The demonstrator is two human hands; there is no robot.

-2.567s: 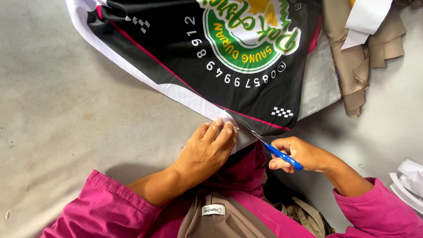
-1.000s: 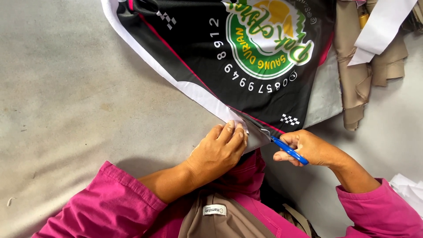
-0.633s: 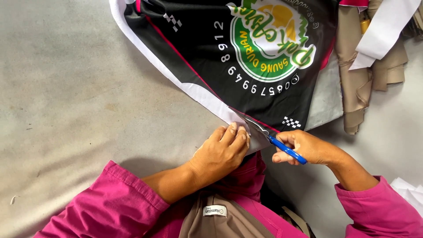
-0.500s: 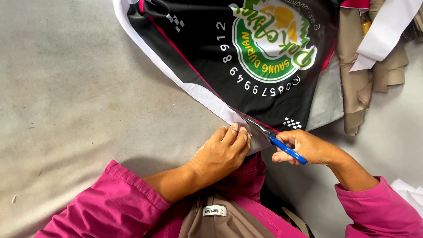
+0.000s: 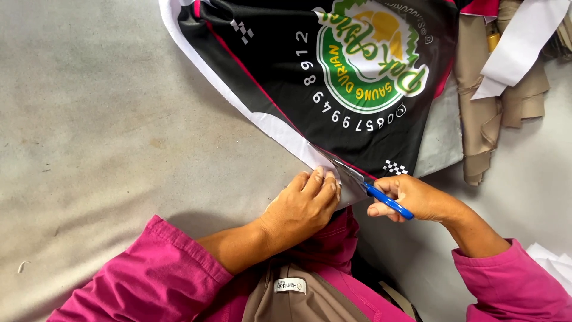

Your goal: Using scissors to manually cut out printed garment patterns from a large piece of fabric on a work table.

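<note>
A black printed fabric panel (image 5: 280,53) with a round green and yellow emblem, a pink stripe and a white border lies on a grey table. My left hand (image 5: 304,206) presses flat on the white border at the panel's near corner. My right hand (image 5: 417,197) grips blue-handled scissors (image 5: 381,198), whose blades lie along the panel's near edge right beside my left fingertips. Both sleeves are pink.
The grey table surface (image 5: 101,131) stretches to the left. Folded tan cloth (image 5: 494,113) and a white strip (image 5: 518,45) lie at the right. White sheets (image 5: 557,262) show at the right edge. A tan garment with a label (image 5: 292,295) rests in my lap.
The panel now sits further right and up in view, as the view has drifted. My hands stay at the same near corner; the scissors remain along the white border.
</note>
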